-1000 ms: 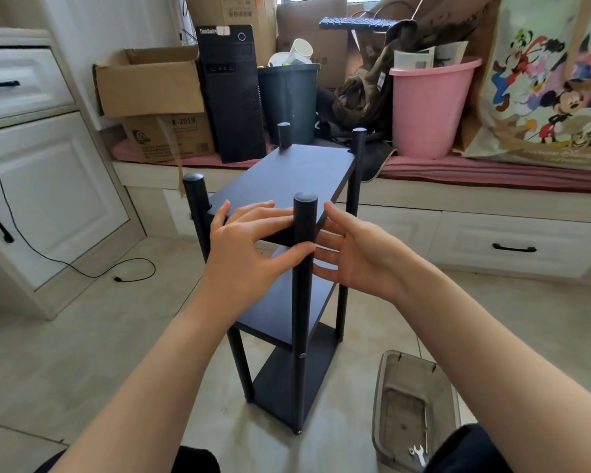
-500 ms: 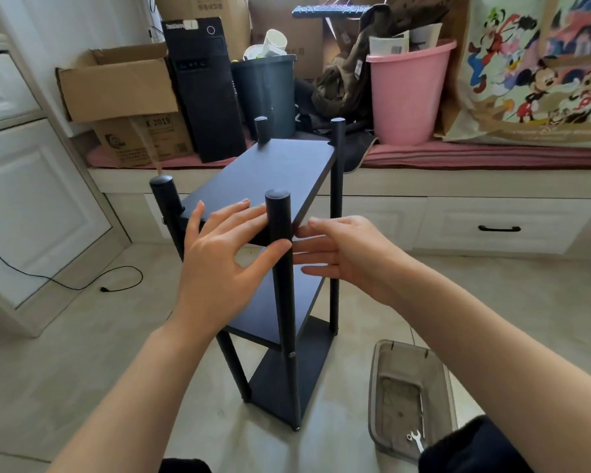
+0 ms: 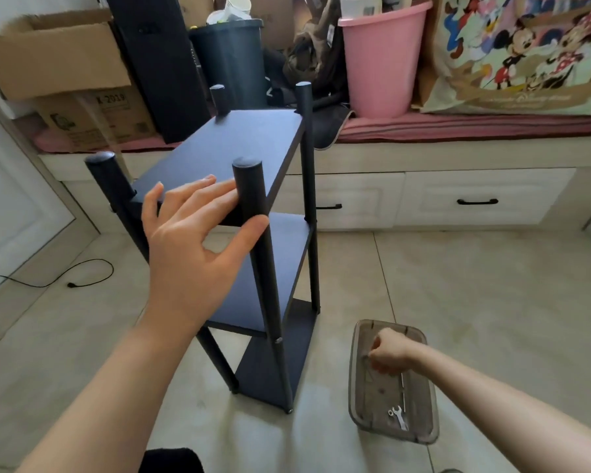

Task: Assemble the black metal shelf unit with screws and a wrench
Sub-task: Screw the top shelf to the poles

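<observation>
The black shelf unit [image 3: 229, 148] stands upright on the tiled floor, with three boards between four round posts. My left hand [image 3: 185, 247] lies with straight fingers against the near edge of the top board. Its thumb touches the front post [image 3: 253, 199]. My right hand [image 3: 388, 353] is down in the clear plastic tray [image 3: 355, 363] on the floor to the right. Its fingers are curled with the tips pointing down, and I cannot see anything between them. A small silver wrench [image 3: 399, 417] lies at the tray's near end.
A window bench with drawers [image 3: 475, 199] runs behind the shelf. On it stand cardboard boxes [image 3: 55, 56], a computer tower [image 3: 161, 63], a dark bin [image 3: 229, 59] and a pink bucket [image 3: 379, 59]. A black cable [image 3: 82, 274] lies on the floor at the left.
My right hand has left the front post and dropped into the tray on the floor. The left hand stays on the top board. The view has tilted downward.
</observation>
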`<act>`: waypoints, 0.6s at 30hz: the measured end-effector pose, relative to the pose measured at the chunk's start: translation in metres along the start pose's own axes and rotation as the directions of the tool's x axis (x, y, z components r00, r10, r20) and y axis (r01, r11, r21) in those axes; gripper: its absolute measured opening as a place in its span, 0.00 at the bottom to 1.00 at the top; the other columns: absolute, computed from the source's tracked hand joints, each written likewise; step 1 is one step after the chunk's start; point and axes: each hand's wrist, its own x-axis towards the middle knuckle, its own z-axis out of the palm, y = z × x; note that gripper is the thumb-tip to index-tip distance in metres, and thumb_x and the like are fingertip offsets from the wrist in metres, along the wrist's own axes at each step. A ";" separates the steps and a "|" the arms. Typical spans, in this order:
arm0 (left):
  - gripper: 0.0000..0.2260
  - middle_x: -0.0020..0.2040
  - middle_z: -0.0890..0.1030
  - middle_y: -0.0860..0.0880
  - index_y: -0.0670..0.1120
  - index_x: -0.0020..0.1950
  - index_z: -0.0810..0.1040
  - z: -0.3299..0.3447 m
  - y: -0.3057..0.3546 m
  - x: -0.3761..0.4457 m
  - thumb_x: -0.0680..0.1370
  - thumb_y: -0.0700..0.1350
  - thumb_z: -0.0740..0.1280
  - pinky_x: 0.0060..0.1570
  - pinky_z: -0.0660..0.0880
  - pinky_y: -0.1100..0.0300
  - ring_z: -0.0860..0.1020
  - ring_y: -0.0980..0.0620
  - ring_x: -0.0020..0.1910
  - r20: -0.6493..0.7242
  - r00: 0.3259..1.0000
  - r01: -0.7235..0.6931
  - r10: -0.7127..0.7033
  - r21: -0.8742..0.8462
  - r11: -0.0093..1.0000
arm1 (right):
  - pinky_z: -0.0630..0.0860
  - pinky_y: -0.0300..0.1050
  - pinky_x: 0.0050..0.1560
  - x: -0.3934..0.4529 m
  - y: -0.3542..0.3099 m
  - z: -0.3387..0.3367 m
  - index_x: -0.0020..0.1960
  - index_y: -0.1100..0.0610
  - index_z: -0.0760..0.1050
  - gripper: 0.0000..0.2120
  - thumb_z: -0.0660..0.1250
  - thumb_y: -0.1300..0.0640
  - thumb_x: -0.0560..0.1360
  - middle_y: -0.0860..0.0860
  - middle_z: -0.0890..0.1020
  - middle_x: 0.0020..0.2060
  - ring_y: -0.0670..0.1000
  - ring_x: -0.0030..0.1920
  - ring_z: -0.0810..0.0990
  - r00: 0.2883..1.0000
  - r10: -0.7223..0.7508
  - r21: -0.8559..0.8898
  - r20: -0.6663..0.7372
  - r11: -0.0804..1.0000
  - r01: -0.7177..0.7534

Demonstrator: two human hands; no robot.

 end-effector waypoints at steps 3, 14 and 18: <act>0.17 0.60 0.78 0.58 0.46 0.60 0.83 0.011 0.004 -0.002 0.79 0.55 0.67 0.75 0.54 0.40 0.75 0.49 0.67 -0.061 0.997 -0.040 0.042 0.038 0.998 | 0.76 0.44 0.35 0.025 0.025 0.018 0.51 0.65 0.77 0.07 0.62 0.66 0.76 0.63 0.84 0.49 0.56 0.37 0.80 0.996 0.088 0.010 -0.005 0.996 -0.088; 0.18 0.57 0.78 0.54 0.41 0.56 0.83 0.034 0.001 -0.006 0.83 0.55 0.62 0.71 0.58 0.36 0.76 0.45 0.63 -0.186 0.968 -0.146 0.167 0.123 0.982 | 0.71 0.42 0.50 0.072 0.082 0.076 0.47 0.56 0.67 0.06 0.62 0.64 0.78 0.57 0.75 0.61 0.54 0.56 0.77 0.995 0.053 -0.454 0.082 0.891 -0.011; 0.19 0.57 0.79 0.54 0.42 0.56 0.83 0.036 0.002 -0.007 0.83 0.56 0.62 0.71 0.58 0.35 0.75 0.48 0.63 -0.186 0.970 -0.131 0.154 0.132 0.983 | 0.72 0.46 0.60 0.081 0.093 0.089 0.66 0.62 0.71 0.16 0.59 0.66 0.78 0.60 0.74 0.64 0.59 0.64 0.76 0.994 -0.002 -0.494 0.105 0.868 0.054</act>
